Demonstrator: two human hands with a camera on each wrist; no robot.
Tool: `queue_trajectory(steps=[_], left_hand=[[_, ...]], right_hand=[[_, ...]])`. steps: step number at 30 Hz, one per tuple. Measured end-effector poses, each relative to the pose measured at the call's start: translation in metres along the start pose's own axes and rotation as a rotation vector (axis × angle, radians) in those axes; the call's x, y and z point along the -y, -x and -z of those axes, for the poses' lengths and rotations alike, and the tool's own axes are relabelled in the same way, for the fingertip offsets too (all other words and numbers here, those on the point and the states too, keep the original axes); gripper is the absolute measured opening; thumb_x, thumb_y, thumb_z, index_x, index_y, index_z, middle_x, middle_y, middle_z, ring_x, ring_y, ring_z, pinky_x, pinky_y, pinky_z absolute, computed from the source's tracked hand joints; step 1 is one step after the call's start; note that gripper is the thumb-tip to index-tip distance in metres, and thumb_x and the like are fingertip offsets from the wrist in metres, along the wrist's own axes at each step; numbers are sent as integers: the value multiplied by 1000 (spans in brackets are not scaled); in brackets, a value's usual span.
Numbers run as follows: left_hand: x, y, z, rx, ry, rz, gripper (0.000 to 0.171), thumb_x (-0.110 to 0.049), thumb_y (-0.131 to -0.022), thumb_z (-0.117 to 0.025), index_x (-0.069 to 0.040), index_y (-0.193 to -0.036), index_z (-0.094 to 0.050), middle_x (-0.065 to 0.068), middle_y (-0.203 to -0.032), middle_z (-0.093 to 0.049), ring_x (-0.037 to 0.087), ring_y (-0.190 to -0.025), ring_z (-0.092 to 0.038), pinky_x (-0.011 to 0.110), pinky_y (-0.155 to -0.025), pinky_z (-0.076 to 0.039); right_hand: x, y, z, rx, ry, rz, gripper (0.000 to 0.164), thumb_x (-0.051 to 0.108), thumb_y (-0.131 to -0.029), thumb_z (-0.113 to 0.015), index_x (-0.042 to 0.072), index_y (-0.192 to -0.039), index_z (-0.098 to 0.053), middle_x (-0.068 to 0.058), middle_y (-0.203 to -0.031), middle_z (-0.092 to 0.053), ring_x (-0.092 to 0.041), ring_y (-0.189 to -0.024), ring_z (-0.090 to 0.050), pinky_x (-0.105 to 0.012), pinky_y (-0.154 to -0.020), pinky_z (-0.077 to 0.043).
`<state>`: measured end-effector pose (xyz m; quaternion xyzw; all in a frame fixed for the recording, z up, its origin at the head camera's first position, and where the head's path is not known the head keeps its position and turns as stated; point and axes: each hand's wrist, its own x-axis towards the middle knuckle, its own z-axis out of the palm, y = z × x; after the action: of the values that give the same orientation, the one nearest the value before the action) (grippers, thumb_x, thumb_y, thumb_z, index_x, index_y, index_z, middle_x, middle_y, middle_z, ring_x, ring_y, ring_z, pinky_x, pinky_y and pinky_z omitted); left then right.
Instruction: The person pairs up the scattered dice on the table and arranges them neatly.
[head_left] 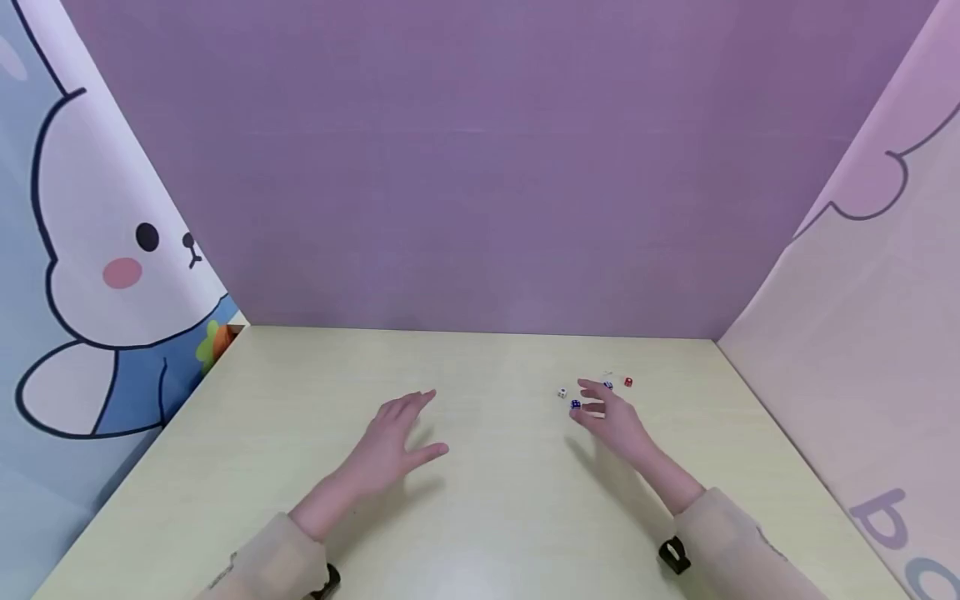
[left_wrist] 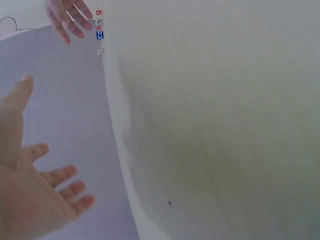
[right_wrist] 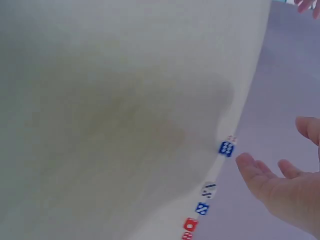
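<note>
Several small dice lie on the table near my right hand (head_left: 611,421). In the head view a white die (head_left: 562,392) and a blue die (head_left: 575,404) are by the fingertips, while another blue die (head_left: 608,385) and a red die (head_left: 628,382) lie beyond the hand. That hand hovers above the table with loosely bent, spread fingers and nothing in its grasp. The right wrist view shows a blue die (right_wrist: 226,148), a white die (right_wrist: 209,190) and a red die (right_wrist: 190,224) in a row. My left hand (head_left: 386,446) is raised at left, fingers extended, thumb apart, holding nothing.
The pale wooden table (head_left: 495,517) ends at a purple back panel (head_left: 480,167). A cartoon rabbit panel (head_left: 97,250) stands on the left, and a pale pink panel (head_left: 862,333) on the right. Dark bands (head_left: 674,555) hang at the sleeve cuffs.
</note>
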<state>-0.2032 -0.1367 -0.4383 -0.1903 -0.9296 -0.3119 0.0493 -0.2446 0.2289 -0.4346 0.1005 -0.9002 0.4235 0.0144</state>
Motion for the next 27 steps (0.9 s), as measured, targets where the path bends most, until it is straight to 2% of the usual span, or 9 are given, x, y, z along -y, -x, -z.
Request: queue_trajectory(steps=[3,6,10,14,18,21,27], left_hand=[[7,-8,1,57,129,4,82,-54,-80,-67,-22,-147,-31,8,-145,-40,30,-133,-33,53,-104,-31],[13,-15,1,110,245,-11,79,-45,-82,-70,-17,-146,-34,11,-141,-46,31,-130,-39,53,-103,-33],[22,-22,-3,177,329,-13,76,-39,-83,-71,-11,-145,-35,14,-134,-52,32,-125,-45,52,-101,-36],[29,-29,-8,224,364,4,77,-37,-83,-72,-8,-144,-36,12,-127,-56,30,-118,-50,47,-97,-41],[36,-35,-10,245,391,-6,73,-32,-82,-73,-5,-140,-40,12,-120,-58,29,-112,-53,46,-96,-41],[39,-39,-10,259,406,-10,66,-26,-82,-74,-5,-137,-44,12,-118,-59,28,-109,-54,45,-94,-42],[44,-43,-11,291,422,-10,52,-15,-81,-74,-4,-127,-53,11,-111,-61,25,-99,-54,36,-86,-44]], right_hand=[[-7,-10,-1,13,5,-68,60,16,-88,-67,2,-140,-40,-27,-133,-49,-39,-112,-57,-43,-87,-50],[-10,-17,-2,16,51,-101,61,16,-87,-68,0,-139,-40,-28,-130,-50,-38,-110,-59,-42,-87,-50],[-13,-23,-3,13,99,-126,62,16,-85,-69,-3,-137,-41,-28,-126,-52,-39,-108,-59,-42,-86,-50],[-15,-28,-3,5,136,-123,59,14,-84,-70,-7,-133,-44,-26,-118,-58,-37,-105,-60,-41,-85,-51],[-19,-34,-5,-2,190,-97,51,11,-81,-72,-10,-123,-52,-18,-97,-64,-27,-87,-62,-34,-75,-51],[-20,-37,-6,4,213,-95,43,7,-79,-73,-10,-116,-58,-12,-85,-65,-19,-75,-58,-27,-66,-47],[-19,-40,-5,35,232,-97,35,-1,-77,-71,-6,-111,-62,-10,-82,-64,-18,-73,-56,-27,-65,-46]])
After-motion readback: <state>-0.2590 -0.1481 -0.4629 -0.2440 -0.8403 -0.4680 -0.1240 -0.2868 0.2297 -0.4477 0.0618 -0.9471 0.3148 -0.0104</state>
